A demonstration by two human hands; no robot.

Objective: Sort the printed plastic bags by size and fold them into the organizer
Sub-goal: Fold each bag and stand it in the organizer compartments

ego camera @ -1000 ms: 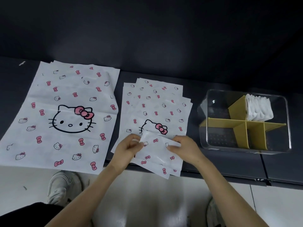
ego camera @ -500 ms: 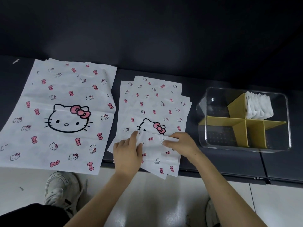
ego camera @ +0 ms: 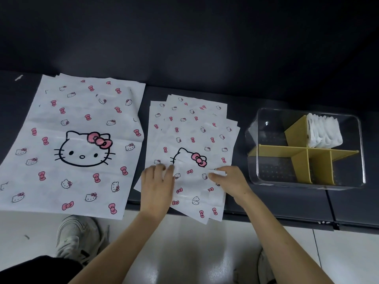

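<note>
Bags: two stacks on the counter (ego camera: 270, 206), large stack (ego camera: 61, 111) left, small stack (ego camera: 194, 124) middle; thin white plastic.
Hands: left hand (ego camera: 156, 187) flat on top small bag (ego camera: 194, 187); right hand (ego camera: 231, 181) pinches its folded edge.
Organizer (ego camera: 266, 177): one clear box, yellow dividers (ego camera: 301, 160).

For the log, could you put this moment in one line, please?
left hand presses small printed white plastic bag; right hand pinches its edge; clear yellow-divided organizer holds folded bags

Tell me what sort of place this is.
Likely a workbench set up for a sorting job: a dark counter against a dark wall, stacks of large bags and small bags, and a clear organizer with yellow dividers.
</note>
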